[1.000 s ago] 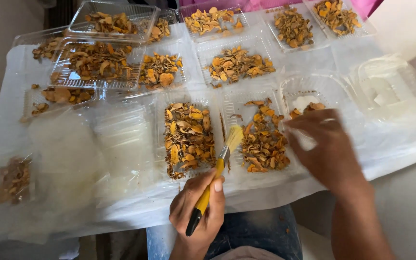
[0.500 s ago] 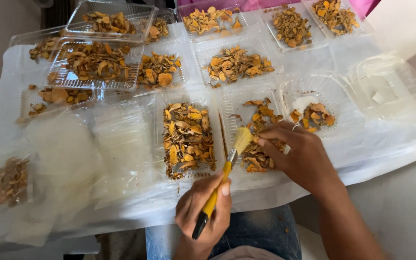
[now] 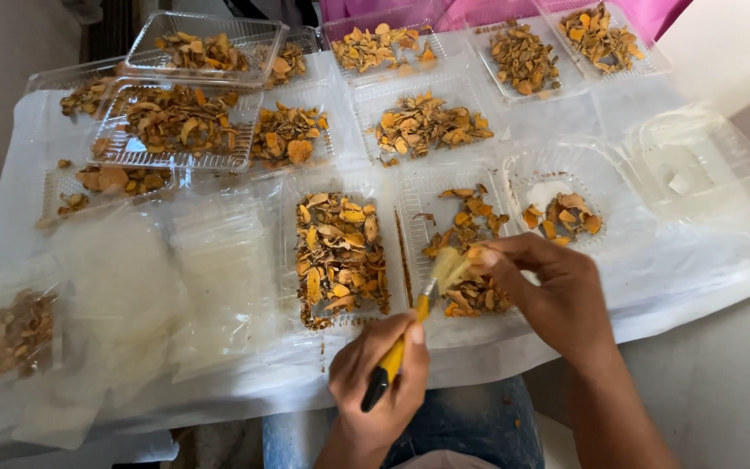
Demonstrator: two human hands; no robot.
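Looking down from the head camera, I saw my left hand (image 3: 379,386) wrapped tight around the yellow-and-black handle of a small brush (image 3: 410,326), fingers fully curled on it, the pale bristles angled up and to the right. My right hand (image 3: 553,295) had its fingers pinched together on a dried orange-brown slice (image 3: 476,256), and the bristles touched that slice, or lay just against it; the blur there kept me from being sure. Both hands met above a clear plastic tray (image 3: 418,208) of dried slices near the front edge of the bench (image 3: 713,260), which was covered in white sheeting. Just to its left sat a fuller tray (image 3: 291,260) of the same slices, and to its right a rounder clear container (image 3: 523,169) with only a few pieces. More filled trays lined the far side, two stacked at the upper left (image 3: 136,152). A pile of clear plastic bags (image 3: 219,269) lay left of centre, and one small filled bag (image 3: 21,334) rested at the far left.
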